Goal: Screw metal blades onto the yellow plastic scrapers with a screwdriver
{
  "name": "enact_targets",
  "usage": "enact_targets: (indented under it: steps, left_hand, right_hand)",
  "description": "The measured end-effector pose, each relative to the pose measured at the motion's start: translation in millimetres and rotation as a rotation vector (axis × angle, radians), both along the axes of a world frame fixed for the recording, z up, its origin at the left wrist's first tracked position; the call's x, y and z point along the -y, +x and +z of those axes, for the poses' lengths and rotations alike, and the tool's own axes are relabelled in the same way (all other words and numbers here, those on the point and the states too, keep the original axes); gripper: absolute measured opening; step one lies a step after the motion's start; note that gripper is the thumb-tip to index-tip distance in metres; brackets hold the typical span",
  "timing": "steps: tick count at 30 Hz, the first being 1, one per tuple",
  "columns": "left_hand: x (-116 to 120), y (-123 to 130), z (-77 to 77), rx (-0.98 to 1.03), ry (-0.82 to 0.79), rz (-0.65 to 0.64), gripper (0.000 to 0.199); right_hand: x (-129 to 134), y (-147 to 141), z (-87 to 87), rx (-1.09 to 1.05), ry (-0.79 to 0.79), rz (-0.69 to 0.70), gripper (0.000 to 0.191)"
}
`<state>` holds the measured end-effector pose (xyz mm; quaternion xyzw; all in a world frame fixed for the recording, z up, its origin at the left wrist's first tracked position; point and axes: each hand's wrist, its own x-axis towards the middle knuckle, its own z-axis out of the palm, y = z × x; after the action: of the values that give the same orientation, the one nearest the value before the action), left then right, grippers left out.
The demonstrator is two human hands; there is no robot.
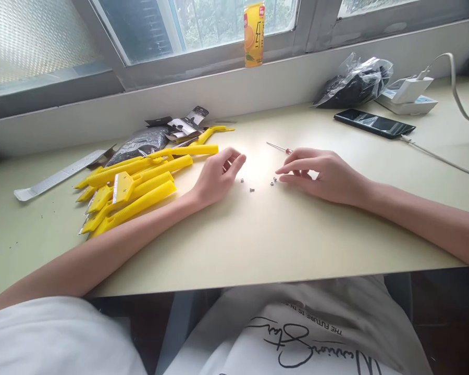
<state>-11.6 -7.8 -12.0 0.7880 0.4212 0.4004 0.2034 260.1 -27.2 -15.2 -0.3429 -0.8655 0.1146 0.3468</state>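
Observation:
My left hand (219,174) rests on its side on the pale table, right of a pile of yellow plastic tools (140,182), fingers curled and apart with nothing visible between them. My right hand (316,169) lies on the table with its fingers apart, holding nothing visible. Its fingertips are close to two small nuts (272,183). Between the hands lie a small screw (252,190) and another small nut (242,180). A thin screwdriver (278,147) lies just behind my right hand, its red handle end partly hidden by the fingers.
Behind the tools are a dark plastic bag (143,143) and a metal strip (60,174). At the back right are a black phone (374,123), its cable, a charger (412,89) and another bag (354,83). A yellow can (254,36) stands on the sill.

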Motion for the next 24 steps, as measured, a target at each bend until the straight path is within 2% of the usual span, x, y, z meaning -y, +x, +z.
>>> enact_targets:
  steps: [3, 7, 18, 24]
  left_hand:
    - [16, -18, 1.1, -0.197, 0.094, 0.006, 0.021]
    - [20, -21, -0.9, -0.302, 0.079, -0.027, 0.024]
    - [10, -16, -2.9, -0.244, 0.113, -0.077, 0.015]
    - [7, -16, -0.6, -0.206, 0.067, -0.027, 0.01]
  right_hand:
    - [0, -4, -1.6, 0.032, 0.015, 0.037, 0.026]
    - [-2, -4, -2.5, 0.043, 0.016, 0.081, 0.028]
    - [-5, -8, -3.7, 0.084, 0.049, 0.125, 0.028]
    - [-5, -6, -4.8, 0.135, 0.08, 0.115, 0.029]
